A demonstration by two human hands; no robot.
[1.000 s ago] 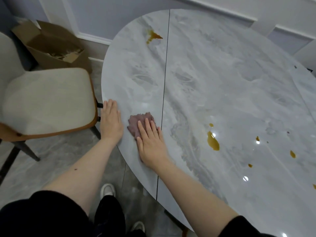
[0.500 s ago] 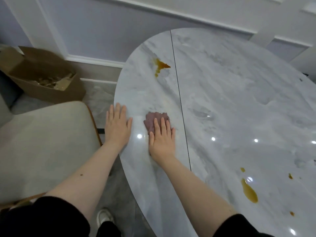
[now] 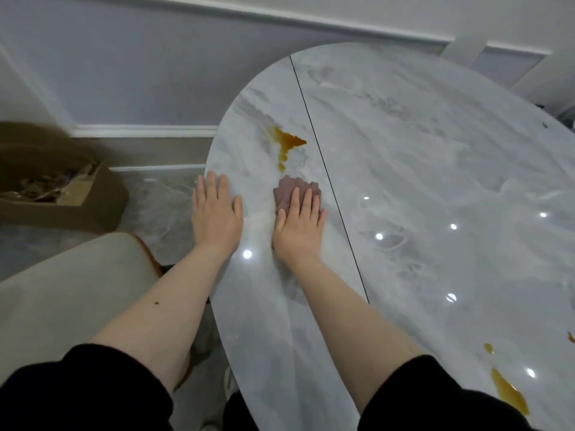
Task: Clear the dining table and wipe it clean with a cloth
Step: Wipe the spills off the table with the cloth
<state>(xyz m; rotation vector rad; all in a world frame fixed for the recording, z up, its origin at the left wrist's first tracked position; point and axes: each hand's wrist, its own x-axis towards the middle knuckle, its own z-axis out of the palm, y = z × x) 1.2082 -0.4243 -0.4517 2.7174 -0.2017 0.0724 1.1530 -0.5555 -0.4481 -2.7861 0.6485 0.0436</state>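
A round grey marble table (image 3: 420, 188) fills the right side of the view, with a dark seam running across it. My right hand (image 3: 300, 227) lies flat on a small mauve cloth (image 3: 289, 189), pressing it to the tabletop just left of the seam. Only the cloth's far part shows beyond my fingers. Just beyond the cloth lies an amber spill (image 3: 286, 141). My left hand (image 3: 216, 213) rests flat, fingers apart, on the table's left edge. More amber drops and a larger streak (image 3: 510, 396) sit near the bottom right.
A cushioned beige chair (image 3: 62, 290) stands at the left, close to the table edge. An open cardboard box (image 3: 59, 188) with scraps sits on the floor against the wall. The grey panelled wall (image 3: 155, 73) runs behind the table.
My right hand has slid the cloth away from me along the table toward the far amber spill. My left hand has moved along the edge with it, and the view has shifted forward.
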